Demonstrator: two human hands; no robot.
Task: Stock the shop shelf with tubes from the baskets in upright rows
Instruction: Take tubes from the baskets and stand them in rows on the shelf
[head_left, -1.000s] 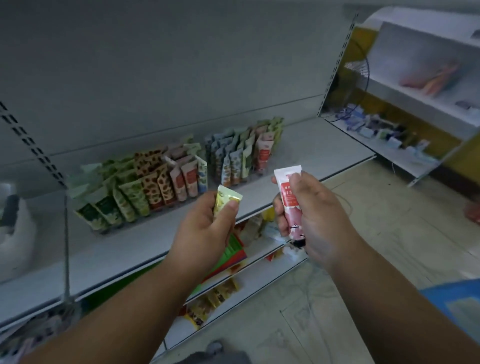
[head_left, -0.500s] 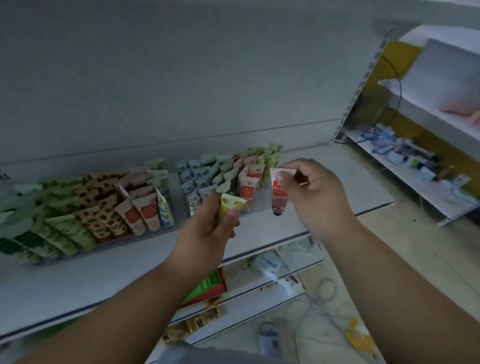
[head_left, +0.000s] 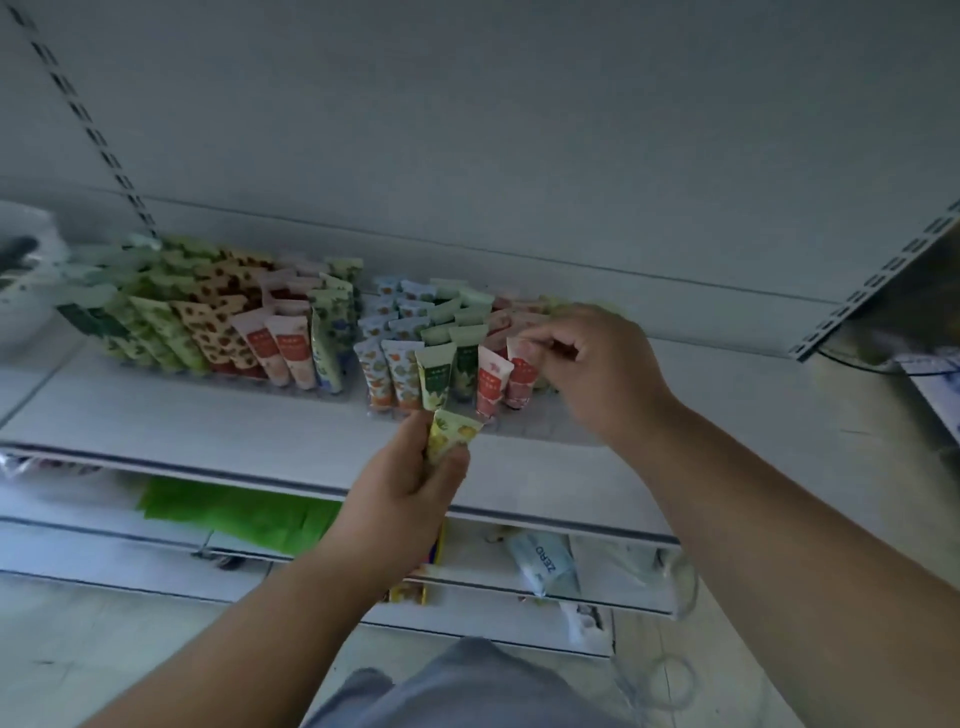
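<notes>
Two hands at frame centre. Left hand (head_left: 402, 499) grips yellow tube (head_left: 451, 434) below shelf (head_left: 208, 421) front rows. Right hand (head_left: 597, 369) pinches red-and-white tube (head_left: 521, 371) top, tube standing in row, right of centre.

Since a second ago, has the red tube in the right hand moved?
Yes. The red tube has gone from in front of the shelf into the right end of the front row of tubes, pinched at its top by the right hand.

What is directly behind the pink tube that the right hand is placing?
More pink tubes stand in a row behind the pink tube. The right hand hides the row's right side.
</notes>
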